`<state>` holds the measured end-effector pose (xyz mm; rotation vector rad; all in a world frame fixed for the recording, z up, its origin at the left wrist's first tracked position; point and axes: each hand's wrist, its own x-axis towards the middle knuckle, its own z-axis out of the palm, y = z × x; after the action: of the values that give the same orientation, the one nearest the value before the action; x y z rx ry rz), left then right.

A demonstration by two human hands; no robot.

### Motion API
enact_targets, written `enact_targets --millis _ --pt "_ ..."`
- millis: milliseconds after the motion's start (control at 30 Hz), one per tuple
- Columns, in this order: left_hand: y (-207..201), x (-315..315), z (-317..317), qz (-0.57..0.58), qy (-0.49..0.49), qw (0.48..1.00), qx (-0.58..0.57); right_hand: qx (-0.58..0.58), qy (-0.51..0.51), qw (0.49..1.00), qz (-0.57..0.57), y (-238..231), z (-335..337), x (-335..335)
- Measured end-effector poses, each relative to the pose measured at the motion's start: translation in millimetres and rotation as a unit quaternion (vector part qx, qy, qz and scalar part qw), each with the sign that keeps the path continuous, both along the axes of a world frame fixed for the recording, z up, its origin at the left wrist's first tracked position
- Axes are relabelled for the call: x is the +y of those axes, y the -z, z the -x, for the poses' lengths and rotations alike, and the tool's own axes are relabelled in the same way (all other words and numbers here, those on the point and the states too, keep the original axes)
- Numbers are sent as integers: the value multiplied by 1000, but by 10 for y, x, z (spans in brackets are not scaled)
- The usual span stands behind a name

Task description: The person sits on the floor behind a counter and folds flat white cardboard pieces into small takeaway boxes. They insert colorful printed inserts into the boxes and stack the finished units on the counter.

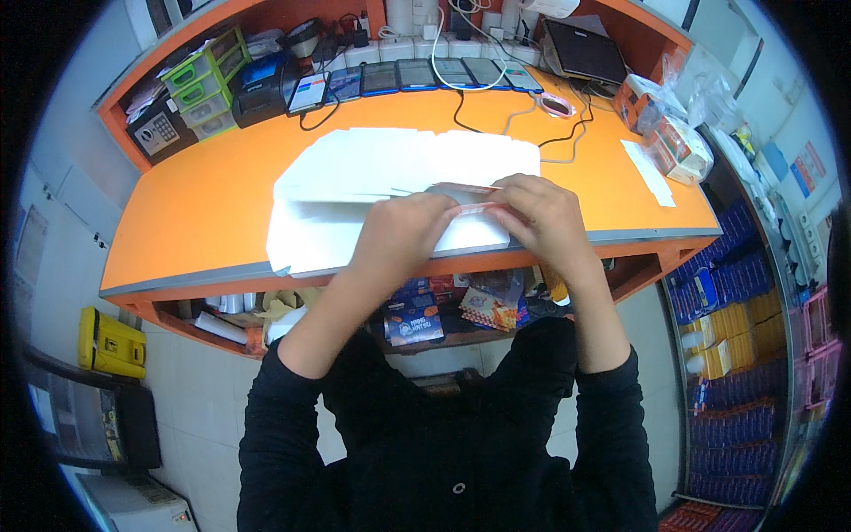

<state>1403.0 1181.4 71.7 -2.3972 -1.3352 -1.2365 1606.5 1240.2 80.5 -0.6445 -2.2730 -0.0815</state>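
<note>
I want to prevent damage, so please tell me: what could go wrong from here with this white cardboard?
1. The white cardboard covers part of the orange desk's front edge, so a pull toward the body could slide it off.
2. The right hand pinches a red-edged flap, with the left hand close beside it; uneven pressure might crease it.
3. A gray cable lies near the cardboard's right side and might snag.

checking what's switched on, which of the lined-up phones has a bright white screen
The leftmost phone: it glows mostly white, while the other phones look darker.
</note>
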Motion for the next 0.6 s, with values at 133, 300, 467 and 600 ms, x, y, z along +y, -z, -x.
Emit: enact_targets --millis 133,300,467,600 --pt "-2 -199 -165 -180 82 977 76 34 28 998 -33 -44 -21 7" --pt "-47 -130 -83 62 32 997 45 14 5 998 -59 -166 -133 46" --pt "-83 -17 69 180 41 981 50 -7 -35 999 37 -178 -206 -61" --pt "-51 -17 6 142 -9 987 77 -11 -22 997 69 -150 -188 -90"
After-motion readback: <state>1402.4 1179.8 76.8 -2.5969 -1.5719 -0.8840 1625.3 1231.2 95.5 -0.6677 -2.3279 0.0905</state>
